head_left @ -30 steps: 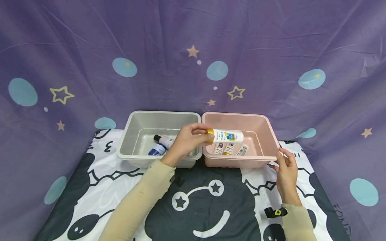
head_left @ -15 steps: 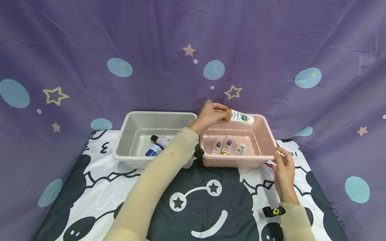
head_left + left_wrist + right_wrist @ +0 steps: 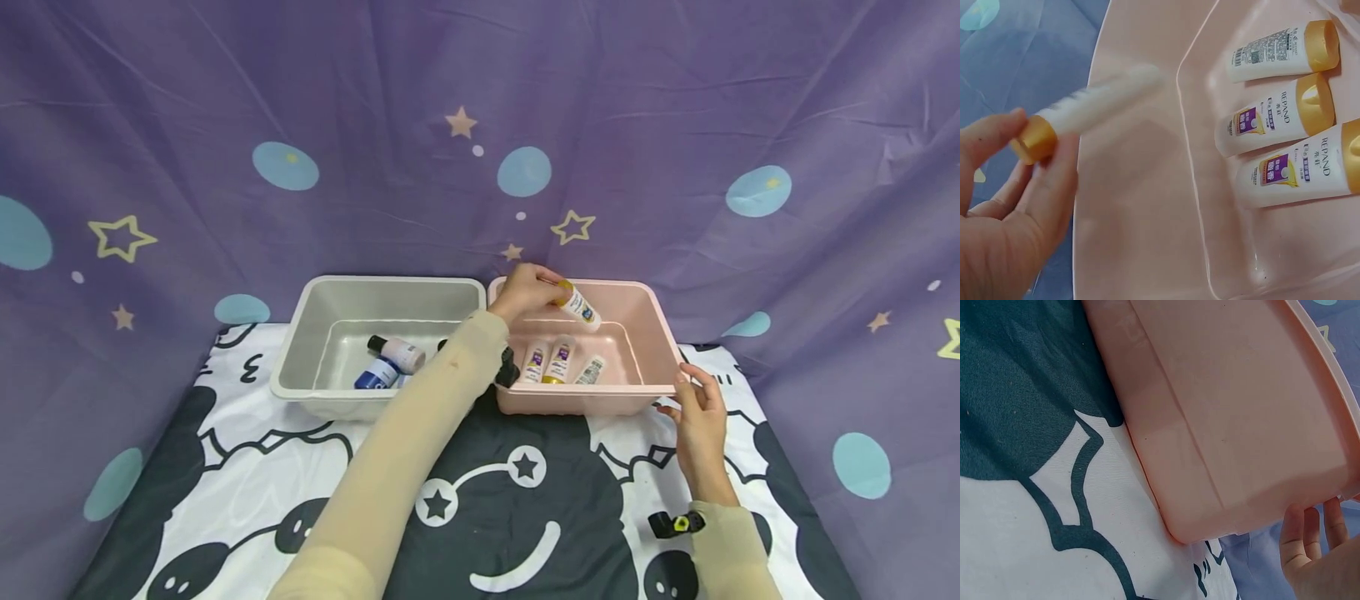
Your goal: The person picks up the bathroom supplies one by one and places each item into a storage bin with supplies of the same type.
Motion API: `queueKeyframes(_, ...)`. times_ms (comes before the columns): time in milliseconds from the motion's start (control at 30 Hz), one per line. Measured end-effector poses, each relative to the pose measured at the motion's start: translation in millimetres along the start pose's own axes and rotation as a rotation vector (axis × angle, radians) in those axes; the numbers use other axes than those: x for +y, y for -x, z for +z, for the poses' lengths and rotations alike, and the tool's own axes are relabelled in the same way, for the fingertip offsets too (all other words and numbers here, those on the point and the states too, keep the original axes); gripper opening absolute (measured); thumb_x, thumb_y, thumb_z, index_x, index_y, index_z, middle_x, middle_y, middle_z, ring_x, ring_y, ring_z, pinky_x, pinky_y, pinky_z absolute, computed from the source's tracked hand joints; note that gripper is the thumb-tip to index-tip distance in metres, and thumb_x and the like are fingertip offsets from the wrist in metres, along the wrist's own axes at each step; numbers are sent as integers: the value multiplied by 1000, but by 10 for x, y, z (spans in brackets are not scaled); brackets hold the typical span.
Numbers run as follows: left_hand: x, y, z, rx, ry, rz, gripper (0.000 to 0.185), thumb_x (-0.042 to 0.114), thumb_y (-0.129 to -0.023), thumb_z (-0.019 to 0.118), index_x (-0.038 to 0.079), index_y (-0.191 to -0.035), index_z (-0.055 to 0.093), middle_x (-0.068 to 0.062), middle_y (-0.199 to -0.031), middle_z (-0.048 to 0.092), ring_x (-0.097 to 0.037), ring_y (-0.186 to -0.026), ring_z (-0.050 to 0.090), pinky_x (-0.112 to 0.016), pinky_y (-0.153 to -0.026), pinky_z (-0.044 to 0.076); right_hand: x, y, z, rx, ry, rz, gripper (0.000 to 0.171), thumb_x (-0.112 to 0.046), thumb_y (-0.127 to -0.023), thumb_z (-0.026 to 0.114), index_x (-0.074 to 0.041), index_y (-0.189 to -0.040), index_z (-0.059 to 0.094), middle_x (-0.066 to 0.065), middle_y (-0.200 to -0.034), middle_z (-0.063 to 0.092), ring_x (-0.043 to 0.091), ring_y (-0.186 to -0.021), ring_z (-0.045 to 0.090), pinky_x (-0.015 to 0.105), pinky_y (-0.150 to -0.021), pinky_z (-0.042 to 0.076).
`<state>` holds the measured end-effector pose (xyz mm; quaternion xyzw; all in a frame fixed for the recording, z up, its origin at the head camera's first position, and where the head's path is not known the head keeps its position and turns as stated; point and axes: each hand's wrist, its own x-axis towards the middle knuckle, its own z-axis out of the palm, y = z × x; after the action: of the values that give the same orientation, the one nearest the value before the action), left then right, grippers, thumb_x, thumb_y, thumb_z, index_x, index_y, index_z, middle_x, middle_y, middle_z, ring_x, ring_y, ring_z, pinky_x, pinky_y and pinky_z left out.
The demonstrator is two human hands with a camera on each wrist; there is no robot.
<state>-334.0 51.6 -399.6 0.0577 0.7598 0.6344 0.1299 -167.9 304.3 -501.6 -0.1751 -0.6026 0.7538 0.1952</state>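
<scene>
My left hand reaches over the far side of the pink bin and pinches a white tube by its gold cap; the tube tilts down into the bin. In the left wrist view the same tube is blurred, held by my left hand above the bin's wall. Three more white tubes with gold caps lie on the bin's floor. My right hand rests its fingers against the bin's near right corner; its fingertips touch the rim there.
A grey bin stands left of the pink one and holds a dark blue bottle and a white bottle with a black cap. Both bins sit on a black-and-white cartoon cloth. A purple star-patterned drape hangs behind.
My left hand carried the tube from the gap between the bins to the pink bin's far side, then tipped it downward into the bin. The right hand stayed at the corner.
</scene>
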Motion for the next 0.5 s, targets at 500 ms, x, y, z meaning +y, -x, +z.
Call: queueKeyframes(500, 90, 96, -45, -30, 157, -13, 28, 2, -87, 77, -7, -112, 68, -12, -95, 70, -24, -81, 70, -36, -76, 60, 9, -50, 16, -4, 5, -9, 35, -19, -99, 67, -8, -131, 60, 12, -116, 58, 18, -90, 63, 27, -64, 57)
